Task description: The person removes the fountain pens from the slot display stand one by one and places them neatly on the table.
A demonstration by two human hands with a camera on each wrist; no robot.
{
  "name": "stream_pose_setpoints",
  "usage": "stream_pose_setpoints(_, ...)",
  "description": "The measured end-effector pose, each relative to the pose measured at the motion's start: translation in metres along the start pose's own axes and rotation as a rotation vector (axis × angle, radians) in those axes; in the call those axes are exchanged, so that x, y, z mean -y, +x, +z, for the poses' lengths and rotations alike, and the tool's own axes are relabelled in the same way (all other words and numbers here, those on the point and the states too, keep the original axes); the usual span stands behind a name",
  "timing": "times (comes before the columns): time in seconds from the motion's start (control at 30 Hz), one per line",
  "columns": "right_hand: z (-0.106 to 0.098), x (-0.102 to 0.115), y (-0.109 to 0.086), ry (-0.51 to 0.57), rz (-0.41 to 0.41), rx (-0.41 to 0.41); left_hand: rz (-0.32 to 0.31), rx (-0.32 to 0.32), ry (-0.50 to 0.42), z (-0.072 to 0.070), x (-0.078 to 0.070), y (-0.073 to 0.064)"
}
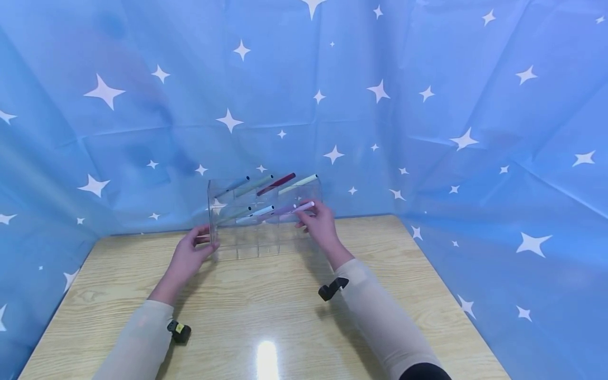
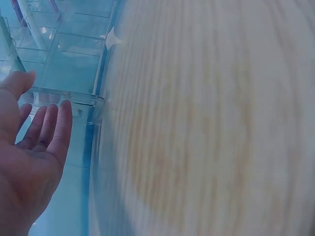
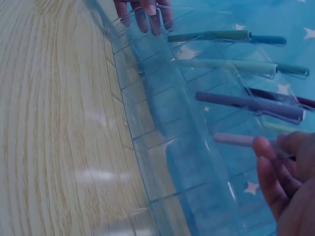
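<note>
A clear plastic pen organizer (image 1: 247, 248) with several compartments stands at the back of the table. My left hand (image 1: 190, 253) holds its left side wall, thumb on one side and fingers on the other, as the left wrist view shows. My right hand (image 1: 320, 224) pinches a pale lilac marker (image 3: 234, 139) at its upper end, the marker slanting into the front row at the right. Beside it in that row lean a purple marker (image 3: 246, 104), a pale blue marker (image 1: 261, 211) and a green marker (image 3: 209, 36).
In the back row lean a blue marker (image 1: 233, 186), a green marker (image 1: 254, 186), a dark red marker (image 1: 276, 183) and a pale green marker (image 1: 298, 184). A blue cloth with white stars (image 1: 285, 95) hangs right behind the wooden table (image 1: 228, 316).
</note>
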State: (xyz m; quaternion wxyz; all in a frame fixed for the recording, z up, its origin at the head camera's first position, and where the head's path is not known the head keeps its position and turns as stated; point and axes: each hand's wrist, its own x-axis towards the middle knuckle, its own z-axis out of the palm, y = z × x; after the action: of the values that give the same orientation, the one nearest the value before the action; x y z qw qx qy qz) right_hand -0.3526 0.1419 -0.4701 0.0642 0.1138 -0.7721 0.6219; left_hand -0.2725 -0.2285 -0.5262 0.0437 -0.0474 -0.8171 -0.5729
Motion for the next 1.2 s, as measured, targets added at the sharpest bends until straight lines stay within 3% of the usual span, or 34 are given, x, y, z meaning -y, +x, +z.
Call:
stream_pose_setpoints(0.23, 0.003, -0.003, 0.000, 0.014, -0.003, -0.014, -0.018, 0.007, 0.004, 0.000, 0.004, 0.002)
stream_pose_setpoints(0.5, 0.000, -0.003, 0.000, 0.070, -0.064, -0.113, -0.031, 0.008, -0.026, 0.000, 0.004, 0.002)
stream_pose_setpoints(0.9, -0.016, 0.013, -0.010, 0.240, -0.183, -0.279, -0.033, 0.009, -0.038, 0.001, 0.001, 0.003)
stream_pose_setpoints(1.2, -0.024, 0.016, -0.024, 0.296, -0.198, -0.296, -0.036, 0.004, -0.035, 0.001, 0.002, 0.002)
